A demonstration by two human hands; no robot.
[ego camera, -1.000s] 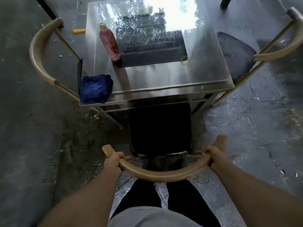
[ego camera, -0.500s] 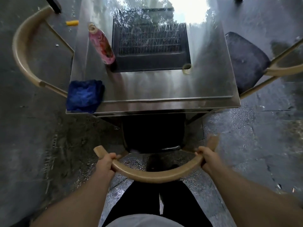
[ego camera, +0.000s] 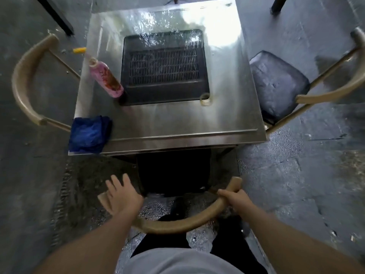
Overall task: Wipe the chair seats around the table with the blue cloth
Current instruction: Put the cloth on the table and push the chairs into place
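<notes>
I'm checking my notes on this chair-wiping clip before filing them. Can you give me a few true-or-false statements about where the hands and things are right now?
1. The right hand grips the curved chair back. True.
2. The left hand holds the cloth. False: that hand is open and empty above the chair back's left end; the cloth lies on the table's near-left corner.
3. The pink bottle stands on the table left of the grill. True.
4. The right-side chair's seat is tucked fully under the table. False: most of that seat shows beside the table.
5. The cloth is red. False: it is blue.
</notes>
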